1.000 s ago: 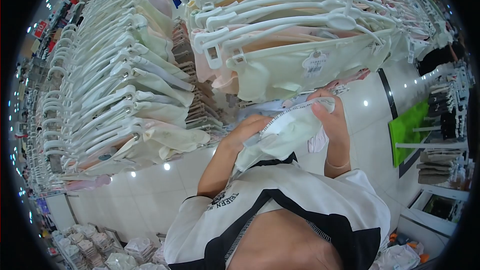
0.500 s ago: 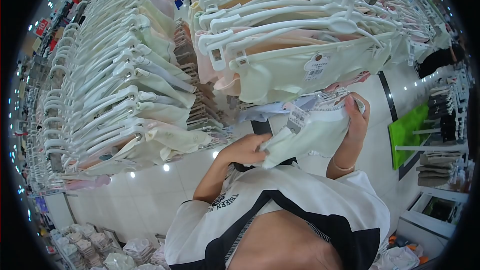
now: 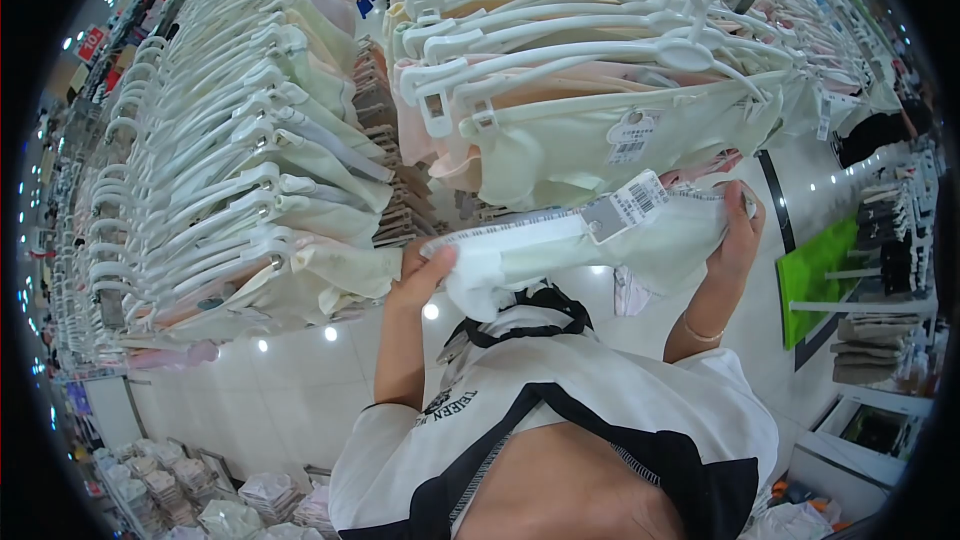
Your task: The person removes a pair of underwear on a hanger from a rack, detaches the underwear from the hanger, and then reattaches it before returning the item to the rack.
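A pale green garment (image 3: 560, 262) with a white waistband is stretched out sideways in front of my chest. My left hand (image 3: 425, 270) grips one end of the waistband. At the other end my right hand (image 3: 738, 230) pinches the corner. A white and grey barcode tag (image 3: 625, 206) hangs over the upper edge of the garment. Just beyond it, a similar pale green garment (image 3: 560, 155) with a round-topped tag (image 3: 632, 136) hangs from a white clip hanger (image 3: 590, 50) at the front of a rack.
A dense row of hanging clothes (image 3: 250, 160) is at the left. Wrapped packs (image 3: 230, 518) lie at the lower left. A green panel (image 3: 815, 285) and dark hanging items (image 3: 882, 245) are at the right. A person in black (image 3: 875, 137) is partly visible farther off.
The garment went from bunched to spread wide. My left hand moved left to its end, and my right hand shifted slightly right. The barcode tag now lies near the middle of the waistband.
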Demonstrator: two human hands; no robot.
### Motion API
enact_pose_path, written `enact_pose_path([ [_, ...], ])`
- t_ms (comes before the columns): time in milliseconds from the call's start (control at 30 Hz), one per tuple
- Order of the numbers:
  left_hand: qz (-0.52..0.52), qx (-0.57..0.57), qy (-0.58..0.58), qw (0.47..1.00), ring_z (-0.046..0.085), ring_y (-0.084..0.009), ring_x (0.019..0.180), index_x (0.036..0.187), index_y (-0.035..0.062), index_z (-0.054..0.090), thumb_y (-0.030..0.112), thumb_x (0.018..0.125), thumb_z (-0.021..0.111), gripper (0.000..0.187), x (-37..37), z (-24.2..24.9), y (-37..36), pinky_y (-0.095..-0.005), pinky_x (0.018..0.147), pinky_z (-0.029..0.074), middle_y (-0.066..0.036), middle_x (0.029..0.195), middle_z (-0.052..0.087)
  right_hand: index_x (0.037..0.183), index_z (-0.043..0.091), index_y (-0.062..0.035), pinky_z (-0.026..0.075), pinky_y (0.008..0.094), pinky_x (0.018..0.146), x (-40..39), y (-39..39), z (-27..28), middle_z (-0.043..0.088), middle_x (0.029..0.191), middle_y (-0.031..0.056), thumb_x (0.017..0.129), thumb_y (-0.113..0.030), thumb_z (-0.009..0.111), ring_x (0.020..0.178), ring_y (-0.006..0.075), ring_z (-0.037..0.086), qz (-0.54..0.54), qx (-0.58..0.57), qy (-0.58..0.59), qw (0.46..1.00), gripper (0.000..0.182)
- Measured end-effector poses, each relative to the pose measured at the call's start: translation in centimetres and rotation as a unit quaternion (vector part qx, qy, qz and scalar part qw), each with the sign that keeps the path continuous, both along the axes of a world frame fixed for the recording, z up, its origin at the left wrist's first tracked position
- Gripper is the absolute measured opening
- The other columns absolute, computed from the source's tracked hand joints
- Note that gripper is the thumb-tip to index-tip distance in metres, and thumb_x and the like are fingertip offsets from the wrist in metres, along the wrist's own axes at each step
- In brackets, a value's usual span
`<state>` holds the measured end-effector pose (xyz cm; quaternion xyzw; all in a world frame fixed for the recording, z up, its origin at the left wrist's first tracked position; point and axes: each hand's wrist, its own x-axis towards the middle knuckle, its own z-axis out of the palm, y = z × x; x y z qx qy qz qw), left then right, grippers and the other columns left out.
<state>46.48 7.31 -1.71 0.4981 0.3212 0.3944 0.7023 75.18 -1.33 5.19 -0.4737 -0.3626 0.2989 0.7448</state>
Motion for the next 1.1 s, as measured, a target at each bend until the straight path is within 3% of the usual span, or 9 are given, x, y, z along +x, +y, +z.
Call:
enact_pose_path([
  [33, 0.059, -0.035, -0.076, 0.995, 0.047, -0.0092, 0.06, 0.078, -0.0006, 0.051, 0.02, 0.072, 0.048, 0.021, 0.5, 0.7, -0.3, -0.021, 0.054, 0.038, -0.003, 0.071, 0.052, 0.072, 0.049, 0.0025, 0.038, 0.0201, 0.053, 0.2, 0.0, -0.2, 0.051, 0.066, 0.0045, 0.074, -0.012, 0.044, 0.058, 0.0093, 0.048, -0.004, -0.002, 0.002, 1.0, 0.015],
  [133, 0.191, -0.041, -0.038, 0.98, 0.049, -0.0108, 0.063, 0.08, -0.0008, 0.049, 0.021, 0.073, 0.047, 0.023, 0.4, 1.1, 0.2, -0.021, 0.055, 0.039, -0.005, 0.072, 0.053, 0.066, 0.048, -0.0021, 0.037, 0.0199, 0.049, 0.9, 0.1, -0.9, 0.049, 0.062, 0.0013, 0.072, -0.013, 0.048, 0.055, 0.0079, 0.046, -0.049, -0.003, 0.011, 0.999, 0.013],
  [300, 0.191, 0.058, -0.138, 0.97, 0.052, -0.0165, 0.067, 0.094, -0.0044, 0.037, 0.015, 0.074, 0.043, 0.029, -0.1, 2.4, 0.5, -0.0257, 0.059, 0.042, -0.011, 0.08, 0.051, 0.067, 0.048, -0.0029, 0.037, 0.0201, 0.048, 1.1, -0.2, 1.1, 0.049, 0.063, 0.0011, 0.072, -0.014, 0.049, 0.054, 0.0082, 0.046, -0.175, 0.04, 0.039, 0.983, 0.012],
  [500, 0.254, -0.019, -0.126, 0.959, 0.051, -0.0173, 0.072, 0.097, -0.0031, 0.035, 0.015, 0.074, 0.044, 0.031, 0.1, 2.8, 0.5, -0.027, 0.062, 0.042, -0.011, 0.083, 0.05, 0.066, 0.049, -0.0024, 0.037, 0.0203, 0.049, 1.4, 0.6, -0.2, 0.049, 0.063, 0.0029, 0.073, -0.014, 0.047, 0.053, 0.0091, 0.046, -0.175, 0.082, 0.025, 0.981, 0.013],
  [600, 0.226, 0.012, -0.185, 0.956, 0.051, -0.0172, 0.067, 0.095, -0.0025, 0.036, 0.015, 0.073, 0.046, 0.03, -0.6, 4.1, 1.2, -0.0267, 0.06, 0.042, -0.01, 0.079, 0.051, 0.07, 0.05, 0.0027, 0.038, 0.019, 0.053, 1.9, 0.0, 1.1, 0.051, 0.065, 0.0044, 0.074, -0.012, 0.045, 0.057, 0.0089, 0.047, -0.095, 0.127, 0.005, 0.987, 0.017],
  [633, 0.343, 0.026, -0.138, 0.929, 0.051, -0.0158, 0.06, 0.089, -0.0034, 0.041, 0.017, 0.072, 0.048, 0.027, 0.2, 4.5, 0.7, -0.0248, 0.054, 0.042, -0.009, 0.071, 0.051, 0.069, 0.05, 0.0027, 0.037, 0.0188, 0.053, 1.9, 0.0, 1.4, 0.051, 0.064, 0.0043, 0.074, -0.012, 0.045, 0.057, 0.0085, 0.047, -0.093, 0.13, -0.004, 0.987, 0.016],
  [833, 0.128, 0.182, -0.113, 0.968, 0.045, -0.008, 0.053, 0.073, -0.0041, 0.048, 0.022, 0.072, 0.049, 0.026, -0.5, 4.8, 0.4, -0.018, 0.048, 0.036, -0.004, 0.064, 0.049, 0.067, 0.05, 0.0022, 0.034, 0.0167, 0.05, 2.8, 0.6, 1.8, 0.05, 0.063, 0.0032, 0.074, -0.01, 0.045, 0.054, 0.0063, 0.044, -0.114, 0.077, -0.048, 0.989, 0.015],
  [933, 0.219, 0.173, -0.081, 0.957, 0.04, -0.0057, 0.051, 0.068, -0.0042, 0.048, 0.023, 0.071, 0.049, 0.027, 0.6, 5.1, -0.1, -0.0167, 0.044, 0.031, -0.002, 0.061, 0.047, 0.068, 0.05, 0.0017, 0.032, 0.0149, 0.05, 3.9, 0.9, 1.8, 0.049, 0.063, 0.0014, 0.073, -0.01, 0.045, 0.053, 0.0042, 0.042, -0.086, 0.043, -0.085, 0.992, 0.014],
  [1100, 0.188, 0.219, -0.071, 0.955, 0.037, -0.0049, 0.051, 0.067, -0.0047, 0.048, 0.026, 0.071, 0.049, 0.031, 1.5, 5.2, -0.6, -0.0164, 0.044, 0.027, -0.001, 0.058, 0.043, 0.074, 0.05, 0.0002, 0.027, 0.0129, 0.05, 4.7, 2.1, 3.0, 0.046, 0.062, -0.0032, 0.073, -0.015, 0.046, 0.055, 0.0007, 0.037, -0.103, -0.023, -0.096, 0.99, 0.015],
])
